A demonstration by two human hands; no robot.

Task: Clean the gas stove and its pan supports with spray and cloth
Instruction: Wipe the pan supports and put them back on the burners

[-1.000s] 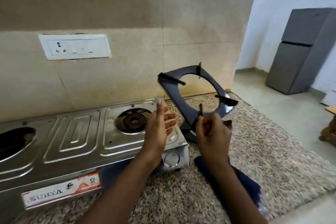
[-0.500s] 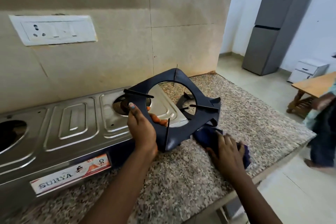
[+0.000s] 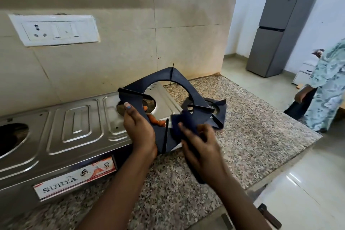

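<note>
Dark enamelled support [image 3: 179,87], tilted above the right end of the stove [image 3: 74,129]. My left hand [image 3: 140,130] grips its near-left edge, thumb on top, fingers curled beneath. My right hand [image 3: 201,147] pinches the blue cloth [image 3: 183,123] against the frame's near corner. A second support [image 3: 218,114] lies flat on the counter [image 3: 261,127], just right of the stove. The frame looks stiff and fairly heavy, with thin prongs; it is best held by its flat rim

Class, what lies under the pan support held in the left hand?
Under the held support, its ring shows the stove top corner and granite counter. The burner hole is mostly covered by the left hand.
</note>
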